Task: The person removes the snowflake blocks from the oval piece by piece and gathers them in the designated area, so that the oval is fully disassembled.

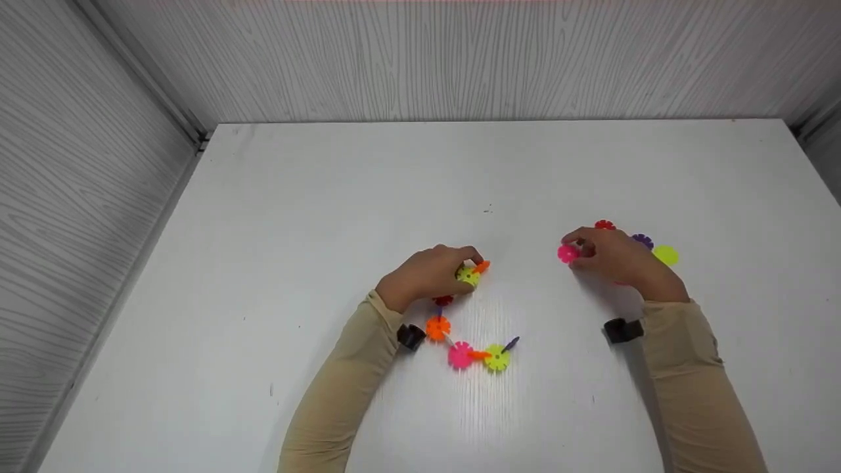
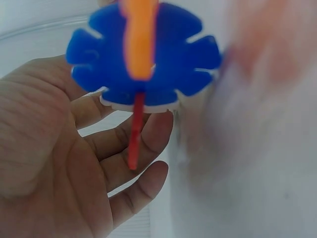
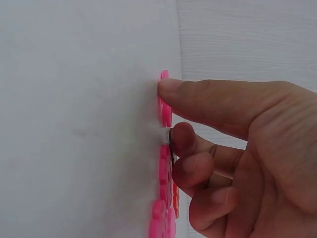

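Observation:
My left hand (image 1: 433,272) holds a yellow-green notched flower disc (image 1: 468,276) between thumb and fingers, with an orange disc (image 1: 483,267) slotted edge-on into it. From there a linked chain of discs hangs toward me: an orange disc (image 1: 438,328), a pink disc (image 1: 460,355) and another yellow-green disc (image 1: 497,358). In the left wrist view a blue disc (image 2: 109,54) with a red piece (image 2: 133,144) sits close before the palm. At the right, my right hand (image 1: 611,256) pinches a loose pink disc (image 1: 568,254), seen edge-on under the thumb in the right wrist view.
Around the right hand lie more discs: a red one (image 1: 604,225), a purple one (image 1: 642,241) and a yellow one (image 1: 666,255). Everything rests on a white table (image 1: 355,177), with wood-grain panels (image 1: 407,59) at its back and sides.

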`<state>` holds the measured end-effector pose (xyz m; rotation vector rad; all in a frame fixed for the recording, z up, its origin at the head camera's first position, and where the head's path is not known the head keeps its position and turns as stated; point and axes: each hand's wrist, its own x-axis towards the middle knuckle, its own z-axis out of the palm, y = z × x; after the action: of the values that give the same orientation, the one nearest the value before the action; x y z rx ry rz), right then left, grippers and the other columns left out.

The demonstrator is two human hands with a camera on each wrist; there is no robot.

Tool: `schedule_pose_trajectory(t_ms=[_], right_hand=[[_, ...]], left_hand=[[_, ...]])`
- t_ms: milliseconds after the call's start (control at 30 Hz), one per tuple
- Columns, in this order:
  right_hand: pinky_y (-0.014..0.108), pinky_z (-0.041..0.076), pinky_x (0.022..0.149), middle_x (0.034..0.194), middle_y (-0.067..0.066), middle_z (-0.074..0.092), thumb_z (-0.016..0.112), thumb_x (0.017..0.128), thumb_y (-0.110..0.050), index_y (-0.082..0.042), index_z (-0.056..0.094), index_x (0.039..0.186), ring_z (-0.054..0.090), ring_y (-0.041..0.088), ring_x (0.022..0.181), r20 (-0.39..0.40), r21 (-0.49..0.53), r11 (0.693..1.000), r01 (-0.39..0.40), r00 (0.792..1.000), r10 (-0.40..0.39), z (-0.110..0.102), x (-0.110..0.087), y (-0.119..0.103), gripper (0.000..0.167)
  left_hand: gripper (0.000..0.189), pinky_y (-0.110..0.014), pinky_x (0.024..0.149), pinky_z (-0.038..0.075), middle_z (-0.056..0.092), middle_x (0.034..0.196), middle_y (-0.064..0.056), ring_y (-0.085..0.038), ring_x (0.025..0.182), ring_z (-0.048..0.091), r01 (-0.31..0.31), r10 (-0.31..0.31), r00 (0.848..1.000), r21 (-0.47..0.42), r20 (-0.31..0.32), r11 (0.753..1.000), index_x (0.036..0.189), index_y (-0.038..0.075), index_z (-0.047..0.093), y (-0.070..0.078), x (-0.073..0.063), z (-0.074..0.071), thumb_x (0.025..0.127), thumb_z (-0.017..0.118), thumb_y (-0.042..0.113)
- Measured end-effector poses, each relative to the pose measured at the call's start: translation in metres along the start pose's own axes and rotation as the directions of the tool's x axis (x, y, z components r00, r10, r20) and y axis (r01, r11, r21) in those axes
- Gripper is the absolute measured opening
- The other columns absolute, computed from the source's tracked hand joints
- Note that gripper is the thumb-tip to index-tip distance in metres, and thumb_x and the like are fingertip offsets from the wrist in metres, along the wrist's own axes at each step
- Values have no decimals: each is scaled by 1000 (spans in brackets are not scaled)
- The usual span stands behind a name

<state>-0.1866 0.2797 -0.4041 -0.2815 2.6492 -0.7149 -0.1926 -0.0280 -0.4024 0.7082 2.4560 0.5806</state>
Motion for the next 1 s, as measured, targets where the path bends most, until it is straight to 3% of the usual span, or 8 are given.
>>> schedule_pose_trajectory(t_ms=[100,233,367,500,600,767,1000], right_hand=[[49,48,92,116,20,60,61,92,-14,-6,52,133,55,33,108,1,2,1000,-3,1000,3,0,-1,-1,43],[46,49,91,116,20,60,61,92,-15,-6,53,133,54,32,107,-2,8,1000,-1,1000,1,0,-2,-3,43],[35,48,77,107,15,58,63,92,-18,-8,53,133,52,26,94,-9,36,999,2,1000,-1,-1,-2,-8,43],[29,43,66,100,11,56,65,92,-21,-11,54,134,48,22,83,-20,54,998,9,1000,-8,1,1,-14,44],[29,43,68,100,10,57,66,91,-24,-13,54,133,49,22,86,-29,73,997,20,999,-18,5,3,-20,45],[29,45,70,100,9,59,67,91,-27,-15,56,132,50,23,88,-27,105,993,55,998,-52,15,8,-30,44],[28,46,70,100,8,60,68,90,-31,-16,58,129,52,22,85,-25,137,987,89,996,-86,29,11,-47,43]], left_hand=[[43,-28,69,41,60,95,-4,-15,70,49,-4,4,1000,14,-4,1000,135,21,53,-1,0,1,93,63,27],[45,-31,78,47,65,106,-2,-17,83,51,-5,5,1000,14,-3,1000,136,23,53,-2,1,2,93,63,29],[44,-32,81,47,66,113,-2,-17,84,51,-26,26,1000,11,-16,1000,136,22,53,-3,2,2,93,62,29],[43,-30,75,45,66,105,-3,-16,79,51,-55,56,997,12,-44,998,135,19,55,-3,3,2,93,61,27],[40,-31,78,47,67,100,-4,-16,79,52,-70,70,995,4,-69,998,132,17,57,-3,3,1,93,61,26],[37,-39,98,41,67,101,-4,-20,86,56,-82,80,992,-12,-99,997,127,17,60,0,3,1,91,60,24],[38,-42,100,38,70,106,0,-19,79,56,-93,95,987,23,-130,995,127,19,61,2,4,4,90,59,23]])
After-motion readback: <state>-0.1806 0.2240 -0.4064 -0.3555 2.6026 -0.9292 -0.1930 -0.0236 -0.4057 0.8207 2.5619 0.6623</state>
